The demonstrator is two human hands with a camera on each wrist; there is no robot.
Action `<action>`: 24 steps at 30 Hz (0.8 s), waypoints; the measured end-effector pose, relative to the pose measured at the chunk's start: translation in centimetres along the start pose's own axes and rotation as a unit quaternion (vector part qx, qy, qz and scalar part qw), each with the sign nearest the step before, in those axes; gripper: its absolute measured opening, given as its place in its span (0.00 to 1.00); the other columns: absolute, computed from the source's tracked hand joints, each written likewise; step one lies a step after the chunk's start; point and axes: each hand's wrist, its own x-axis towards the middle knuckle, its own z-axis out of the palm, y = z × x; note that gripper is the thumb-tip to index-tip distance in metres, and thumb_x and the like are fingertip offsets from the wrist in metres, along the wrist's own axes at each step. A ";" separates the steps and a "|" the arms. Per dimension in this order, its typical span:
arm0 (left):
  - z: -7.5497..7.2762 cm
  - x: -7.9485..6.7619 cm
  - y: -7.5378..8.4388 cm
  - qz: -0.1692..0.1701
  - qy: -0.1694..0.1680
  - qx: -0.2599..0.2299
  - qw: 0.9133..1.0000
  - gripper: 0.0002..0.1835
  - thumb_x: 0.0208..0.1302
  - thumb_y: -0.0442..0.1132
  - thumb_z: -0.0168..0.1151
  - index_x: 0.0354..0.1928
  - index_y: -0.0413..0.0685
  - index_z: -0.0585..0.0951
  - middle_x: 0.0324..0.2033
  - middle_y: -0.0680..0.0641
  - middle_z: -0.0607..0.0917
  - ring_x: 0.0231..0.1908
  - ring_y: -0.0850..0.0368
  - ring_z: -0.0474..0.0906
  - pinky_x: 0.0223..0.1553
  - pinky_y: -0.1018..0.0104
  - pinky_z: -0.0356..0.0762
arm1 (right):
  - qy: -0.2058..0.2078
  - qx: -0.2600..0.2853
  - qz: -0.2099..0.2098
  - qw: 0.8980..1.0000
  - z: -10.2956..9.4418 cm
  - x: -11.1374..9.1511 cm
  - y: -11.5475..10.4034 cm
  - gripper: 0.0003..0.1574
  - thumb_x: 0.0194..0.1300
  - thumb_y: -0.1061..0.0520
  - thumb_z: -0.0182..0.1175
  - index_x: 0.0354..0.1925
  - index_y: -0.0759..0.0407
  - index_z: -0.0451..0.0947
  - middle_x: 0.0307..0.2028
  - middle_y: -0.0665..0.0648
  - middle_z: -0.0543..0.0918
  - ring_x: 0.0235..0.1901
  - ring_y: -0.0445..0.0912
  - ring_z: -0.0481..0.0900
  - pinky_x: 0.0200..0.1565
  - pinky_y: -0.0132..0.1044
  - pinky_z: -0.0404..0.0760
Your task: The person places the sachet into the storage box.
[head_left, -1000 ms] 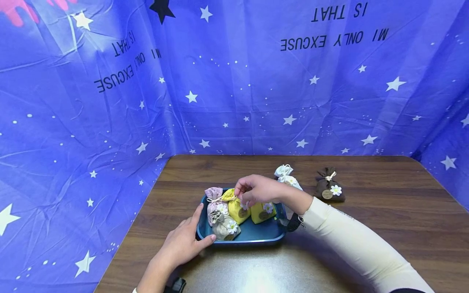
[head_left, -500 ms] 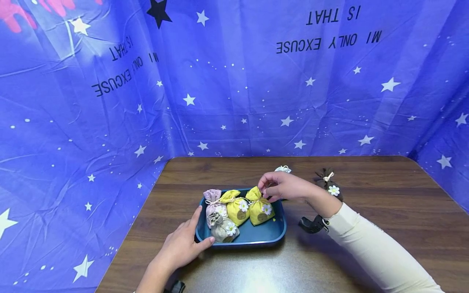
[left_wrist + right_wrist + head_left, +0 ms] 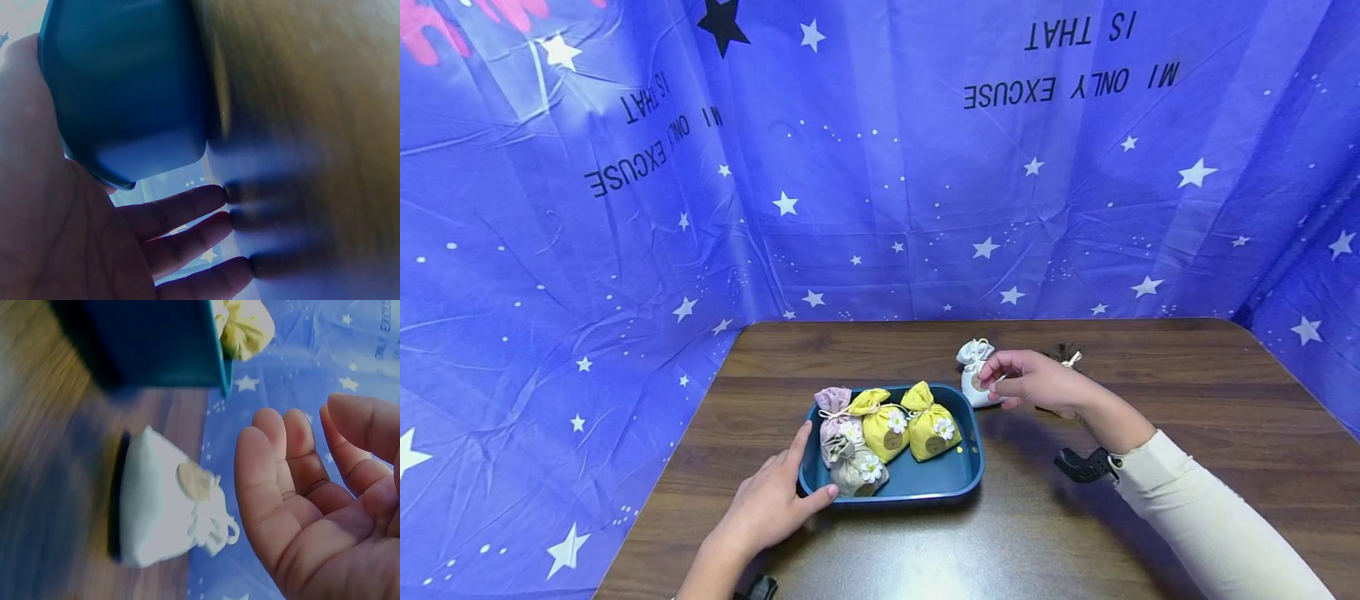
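Across the top of the frame hangs a blue curtain [image 3: 842, 142], and below it spreads the table [image 3: 1022, 533]. At lower centre sits the tray [image 3: 928, 482]. On its left rim rests the left hand [image 3: 778, 493], fingers straight, not clenched; pressing or tugging there could tip or slide the tray. Right of centre is the right hand [image 3: 1036, 383], grasping nothing, its fingers loosely bent; the right wrist view shows a gap between them and the white bag [image 3: 972, 375]. That bag sits just outside the tray's upper right corner, so a low sweep could topple it. Partly hidden behind the right hand, the brown bag [image 3: 1066, 353] might be nudged by the wrist. Inside the tray's upper half are two yellow bags [image 3: 929, 423]; at its left, the grey bag [image 3: 856, 477] overlaps the pink bag [image 3: 832, 407], so lifting either might drag the other.
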 end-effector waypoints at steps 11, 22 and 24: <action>0.0 -0.1 0.0 -0.002 -0.004 -0.001 1.000 0.56 0.56 0.75 0.58 0.79 0.57 0.50 0.64 0.38 0.75 0.62 0.39 0.72 0.53 0.36 0.71 | 0.051 0.057 0.036 0.996 -3.7 -2.9 1.9 0.16 0.69 0.66 0.56 0.51 0.75 0.68 0.43 0.61 0.77 0.42 0.47 0.82 0.43 0.43 0.83; 0.0 0.0 -0.1 0.000 -0.005 -0.001 1.000 0.56 0.56 0.75 0.58 0.79 0.57 0.49 0.64 0.38 0.75 0.62 0.38 0.72 0.53 0.35 0.71 | 0.078 0.083 0.035 0.993 -6.7 -5.3 3.8 0.14 0.70 0.66 0.56 0.51 0.72 0.68 0.46 0.58 0.78 0.45 0.49 0.81 0.47 0.47 0.81; 0.0 0.0 -0.1 0.003 -0.001 -0.001 1.000 0.56 0.56 0.75 0.58 0.79 0.57 0.50 0.63 0.38 0.76 0.61 0.38 0.72 0.53 0.35 0.71 | 0.079 0.082 0.036 0.993 -7.1 -5.7 4.1 0.15 0.71 0.65 0.56 0.52 0.72 0.68 0.46 0.59 0.77 0.46 0.49 0.81 0.47 0.46 0.81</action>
